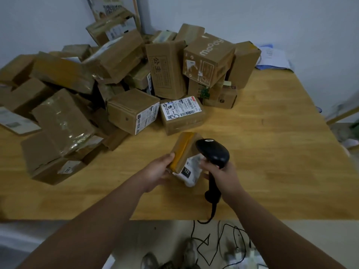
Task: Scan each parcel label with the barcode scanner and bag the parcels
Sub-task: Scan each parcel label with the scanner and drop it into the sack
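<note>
Standing over loose cords (pixel 223 241) on the floor, a person works at the near edge of a wooden surface (pixel 281 152) with both hands full. The left hand (pixel 159 169) curls around the side of a small brown parcel (pixel 184 150), tipping it up off the surface so that its white label (pixel 192 171), marked 122, faces up towards the scanner. The right hand (pixel 223 171) wraps around the handle of a black barcode scanner (pixel 213 152), its head held just above the label end, evidently close enough for a read; whether the two touch cannot be told. The scanner's cable (pixel 213 208) drops over the surface's front edge, which likely keeps the work close to that edge. Just beyond, two boxes lie with their labels turned outward, one with handwriting across it (pixel 182 111) and one labelled on its side (pixel 134 111), probably next in line. Behind them a jumbled pile of cartons (pixel 87 74) fills the left and middle of the surface, a printed box (pixel 209 55) perched near the top, suggesting most of the scanning is yet to come. Papers (pixel 272 57) lie at the far right by the wall. No bag is in view.
</note>
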### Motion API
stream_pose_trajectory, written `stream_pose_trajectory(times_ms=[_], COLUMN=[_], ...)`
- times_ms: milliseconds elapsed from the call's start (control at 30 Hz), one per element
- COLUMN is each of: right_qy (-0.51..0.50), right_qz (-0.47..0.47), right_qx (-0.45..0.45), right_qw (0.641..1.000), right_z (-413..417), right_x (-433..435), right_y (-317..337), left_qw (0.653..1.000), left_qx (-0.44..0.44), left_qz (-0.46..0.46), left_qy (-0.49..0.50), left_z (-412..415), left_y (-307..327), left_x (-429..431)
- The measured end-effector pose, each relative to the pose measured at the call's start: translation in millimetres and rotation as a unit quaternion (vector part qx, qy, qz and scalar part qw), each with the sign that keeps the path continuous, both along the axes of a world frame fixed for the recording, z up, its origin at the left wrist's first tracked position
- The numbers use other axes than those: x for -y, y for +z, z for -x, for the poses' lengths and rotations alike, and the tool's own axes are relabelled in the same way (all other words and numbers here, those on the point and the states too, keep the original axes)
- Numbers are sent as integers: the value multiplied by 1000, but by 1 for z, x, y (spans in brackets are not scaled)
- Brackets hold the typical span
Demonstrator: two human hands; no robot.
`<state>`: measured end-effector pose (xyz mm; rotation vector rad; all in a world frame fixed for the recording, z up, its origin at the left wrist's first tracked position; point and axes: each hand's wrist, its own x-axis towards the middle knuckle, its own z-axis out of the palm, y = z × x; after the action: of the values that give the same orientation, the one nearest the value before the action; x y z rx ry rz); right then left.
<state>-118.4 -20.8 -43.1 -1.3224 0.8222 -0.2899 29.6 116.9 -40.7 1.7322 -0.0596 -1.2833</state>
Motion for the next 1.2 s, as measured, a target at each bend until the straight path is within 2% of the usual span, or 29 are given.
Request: stream_pose_trajectory(times_ms=[67,100,233,367,433,500,567,667,733,833,900,967,1033,1133,1200], right_qy=[-12,-19,-17,-53,-42,-23,-8,8,-26,-112,-148,-167,-154,-128,-127], right_qz=[-26,-36,-17,33,73,82,71,35,35,24,-36,-72,-51,11,30], right_qx=[1,-2,-8,1,11,0,14,62,78,76,90,122,118,72,65], right_qw=[1000,999,1000,998,996,996,997,997,996,991,984,976,980,989,989], right_z=[-6,-8,-10,-2,-2,-4,-6,-11,-13,-17,-22,-26,-26,-25,-27], right_x=[-8,-11,-23,-22,-14,-8,-8,-18,-26,-33,-34,-31,-25,-21,-22], right_y=[-3,-5,-6,-3,-1,3,8,17,19,19,24,30,31,25,21], left_qw=[986,978,959,947,936,939,960,966,966,960,963,970,981,990,967], left_qx=[167,208,249,292,311,295,244,253,250,142,78,36,42,136,242], left_qz=[-22,-22,-75,-67,-59,-39,-8,21,56,133,146,141,109,32,-6], left_qy=[7,8,-110,-113,-156,-173,-137,-57,44,201,214,195,153,13,-84], left_z=[0,-1,-3,-20,-26,-28,-26,-18,-11,4,17,28,33,20,11], left_y=[1,3,4,8,24,42,56,63,59,53,44,37,35,38,43], left_x=[4,8,8,-4,-6,-7,-4,1,4,5,4,0,-4,-7,-5])
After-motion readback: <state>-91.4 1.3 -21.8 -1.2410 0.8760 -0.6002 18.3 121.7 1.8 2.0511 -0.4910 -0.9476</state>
